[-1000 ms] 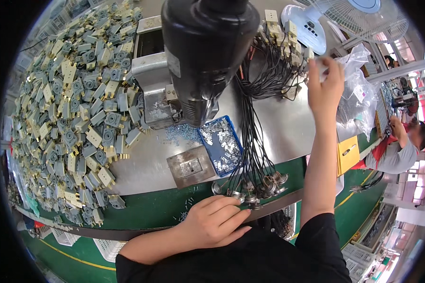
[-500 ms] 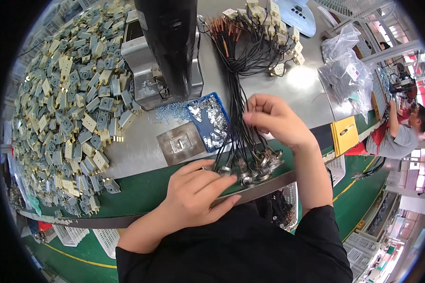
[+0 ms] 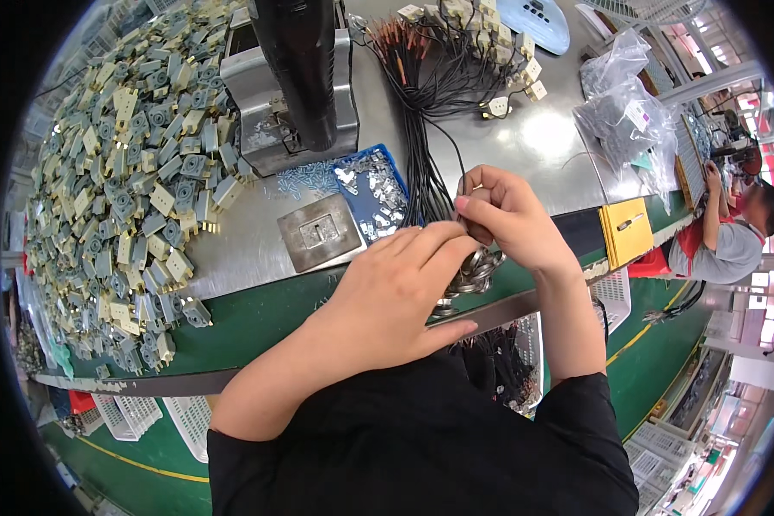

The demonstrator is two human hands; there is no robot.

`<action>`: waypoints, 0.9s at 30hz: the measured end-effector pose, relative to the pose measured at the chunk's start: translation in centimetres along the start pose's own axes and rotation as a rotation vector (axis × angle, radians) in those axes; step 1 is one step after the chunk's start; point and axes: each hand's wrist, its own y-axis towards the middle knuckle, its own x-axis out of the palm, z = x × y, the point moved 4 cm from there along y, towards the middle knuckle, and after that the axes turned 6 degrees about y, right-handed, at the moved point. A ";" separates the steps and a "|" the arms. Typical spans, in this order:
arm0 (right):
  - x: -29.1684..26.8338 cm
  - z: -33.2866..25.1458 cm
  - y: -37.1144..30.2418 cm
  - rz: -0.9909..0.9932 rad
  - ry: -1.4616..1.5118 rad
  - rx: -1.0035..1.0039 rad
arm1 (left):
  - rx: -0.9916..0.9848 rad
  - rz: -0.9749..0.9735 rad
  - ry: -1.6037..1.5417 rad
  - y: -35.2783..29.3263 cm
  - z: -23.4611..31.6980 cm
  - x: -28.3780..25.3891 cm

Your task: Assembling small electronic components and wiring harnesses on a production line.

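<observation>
A bundle of black cables (image 3: pixel 418 163) runs down the metal bench toward me, ending in shiny round metal parts (image 3: pixel 482 272) at the bench's front edge. My right hand (image 3: pixel 512 219) is closed, thumb against fingers, on one black cable that is pulled a little apart from the bundle. My left hand (image 3: pixel 396 284) lies back-up across the bundle's near end, fingers stretched and thumb apart, beside the metal parts. Its fingertips are partly hidden near the right hand. Left of the bundle are a blue tray (image 3: pixel 371 193) of small metal clips and a square metal plate (image 3: pixel 320 232).
A big heap of grey and cream plug-like parts (image 3: pixel 138 189) covers the bench's left. A metal machine (image 3: pixel 258 129) stands at the back beside small loose screws (image 3: pixel 308 179). To the right lie plastic bags (image 3: pixel 632 120) and a yellow pad (image 3: pixel 625 229). Another person (image 3: pixel 722 245) sits far right.
My left hand has moved right and up, over the near cable ends. The right hand has shifted slightly and now draws one cable aside from the bundle.
</observation>
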 end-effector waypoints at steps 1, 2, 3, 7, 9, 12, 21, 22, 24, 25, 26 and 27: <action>0.1 0.0 -0.1 0.022 0.080 -0.015 | -0.050 0.015 -0.022 0.1 0.1 0.1; 0.1 0.0 -0.1 0.021 0.080 -0.016 | -0.003 0.132 0.086 0.3 0.4 -0.1; 0.0 0.0 -0.1 0.053 0.092 -0.023 | -0.002 0.131 0.087 0.2 0.3 0.1; 0.0 -0.7 -0.2 0.137 0.085 -0.042 | -0.030 0.262 0.153 0.1 0.7 -0.2; -0.1 -0.7 -0.3 0.159 0.011 -0.062 | -0.039 0.209 0.185 -0.3 0.9 -0.2; 0.0 -1.0 -0.3 0.155 -0.079 -0.081 | -0.075 0.176 0.105 -0.9 0.3 -0.2; 1.3 -1.2 0.1 0.025 -0.021 -0.049 | -0.205 0.041 -0.327 0.4 -2.7 -0.7; 1.2 -1.2 0.0 0.025 -0.033 -0.024 | -0.182 -0.011 -0.333 0.6 -2.8 -1.0; 1.1 -1.2 0.0 0.036 -0.068 -0.017 | -0.158 -0.060 -0.341 0.9 -3.6 -1.3; 1.1 -1.1 -0.1 0.050 -0.097 -0.014 | -0.137 -0.106 -0.378 1.2 -3.9 -1.2; 1.1 -1.2 0.0 0.051 -0.098 -0.013 | -0.115 -0.154 -0.414 1.4 -4.2 -1.1; 1.2 -1.1 0.0 0.036 -0.101 0.021 | -0.105 -0.163 -0.418 1.6 -4.3 -1.4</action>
